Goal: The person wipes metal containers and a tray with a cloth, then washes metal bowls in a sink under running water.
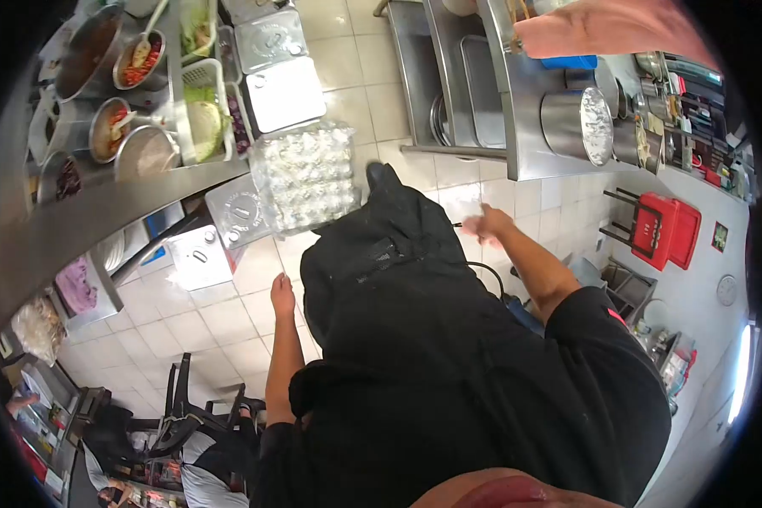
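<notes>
My left hand [284,295] hangs at my left side over the tiled floor. Its fingers are loosely curled and nothing shows in them. At my right side, my right hand [488,226] is smeared by motion, so its fingers are unclear. A small thin dark thing [458,224] shows at its fingertips; whether the hand holds it I cannot tell. Between and ahead of my hands is my black apron [381,254]. Just beyond it sits a clear-wrapped stack with rows of pale round shapes [309,178], apart from both hands.
At left, a steel counter [59,224] bears bowls of cut food and a vegetable basket [203,80]. Metal lids [284,93] stand along it. A steel shelf table [525,102] with large pots [576,123] is at right, red stools [665,229] beyond. People are at lower left.
</notes>
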{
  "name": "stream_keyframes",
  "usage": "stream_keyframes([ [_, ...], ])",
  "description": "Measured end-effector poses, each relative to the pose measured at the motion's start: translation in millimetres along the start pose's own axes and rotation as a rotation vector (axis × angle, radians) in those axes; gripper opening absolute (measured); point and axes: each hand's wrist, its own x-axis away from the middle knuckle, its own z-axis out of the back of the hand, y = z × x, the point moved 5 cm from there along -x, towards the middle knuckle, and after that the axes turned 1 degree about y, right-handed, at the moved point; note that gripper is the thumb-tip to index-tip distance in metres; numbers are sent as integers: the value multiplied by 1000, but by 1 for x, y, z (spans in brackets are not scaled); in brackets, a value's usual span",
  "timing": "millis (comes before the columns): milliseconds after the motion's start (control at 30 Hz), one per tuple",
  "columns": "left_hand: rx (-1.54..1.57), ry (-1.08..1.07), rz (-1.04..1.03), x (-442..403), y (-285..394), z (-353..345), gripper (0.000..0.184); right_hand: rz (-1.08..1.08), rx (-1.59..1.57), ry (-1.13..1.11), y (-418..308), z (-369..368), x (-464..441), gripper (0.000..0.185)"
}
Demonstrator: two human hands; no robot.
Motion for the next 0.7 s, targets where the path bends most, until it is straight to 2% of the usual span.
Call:
stream_keyframes([
  [33,132,48,43,4,-14,8,40,-41,-88,-44,33,-24,-8,51],
  [100,187,95,39,10,-38,22,40,-79,-307,-40,106,-83,-43,51],
  [167,202,122,29,11,-76,30,37,-69,-93,-5,33,-11,27,56],
  [200,239,89,90,12,-76,28,35,-83,-255,52,38,-9,33,43],
  [267,294,19,220,23,-79,21,31,-187,-306,97,44,-8,40,47],
  [333,95,-102,192,18,-73,12,39,-258,-356,133,42,-21,55,48],
  [433,-328,-192,-162,-25,-53,1,36,-259,-439,284,60,-34,79,58],
  [467,-269,-189,-95,-15,-13,-1,37,-383,-566,222,49,-23,103,53],
  [500,-147,-153,-128,-20,4,-3,38,-358,-581,249,66,-40,100,50],
  [567,0,-147,-47,-6,65,-8,41,-323,-659,274,102,-70,94,43],
  [633,63,-143,-59,8,107,-15,43,-300,-783,262,125,-99,96,38],
  [700,69,-138,-85,18,129,-21,45,-289,-915,136,129,-110,108,33],
])
